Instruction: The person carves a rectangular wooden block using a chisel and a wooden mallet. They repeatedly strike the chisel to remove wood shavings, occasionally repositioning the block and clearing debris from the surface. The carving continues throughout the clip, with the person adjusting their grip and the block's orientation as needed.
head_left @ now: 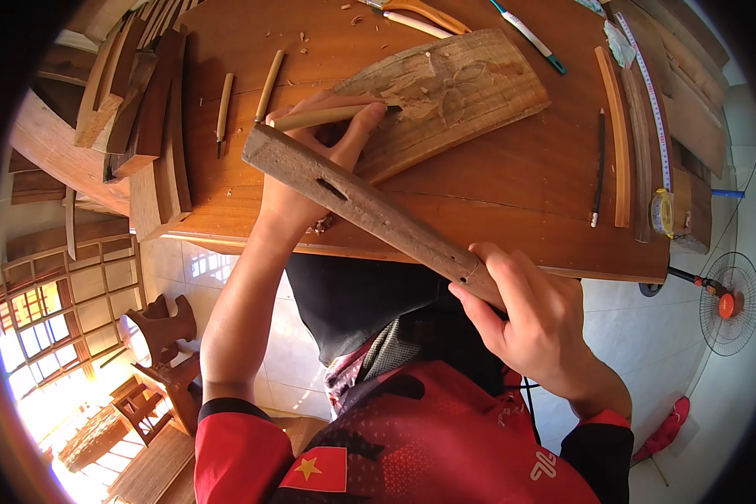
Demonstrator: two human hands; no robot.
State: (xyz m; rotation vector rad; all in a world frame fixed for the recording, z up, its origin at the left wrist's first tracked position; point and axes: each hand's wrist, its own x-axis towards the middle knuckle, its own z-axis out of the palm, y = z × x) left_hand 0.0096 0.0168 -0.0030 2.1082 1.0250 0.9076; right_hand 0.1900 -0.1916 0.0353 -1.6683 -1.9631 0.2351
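Beyond the right fingers, below table height, spreads a pale tiled floor (638, 361). Under the left fingers lies a glossy brown wooden table (512, 189), scattered with shavings. Left of them sits a stack of dark-brown planks (147, 109); well right of the right fingers stands a round black wire fan (728, 304). Ahead and right of the left fingers rests a tapered light-brown wooden board (487, 97), roughly carved on top. The right hand (533, 319) wraps its fingers around the near end of a long dark-brown wooden bar (378, 220), which crosses before the left hand (344, 153) and partly hides it. The left thumb and fingers pinch a slim chisel with a pale round handle (323, 117), its tip at the carving. Past the right fingers lie an orange-brown wooden strip (617, 139) and a thin black pencil (599, 164).
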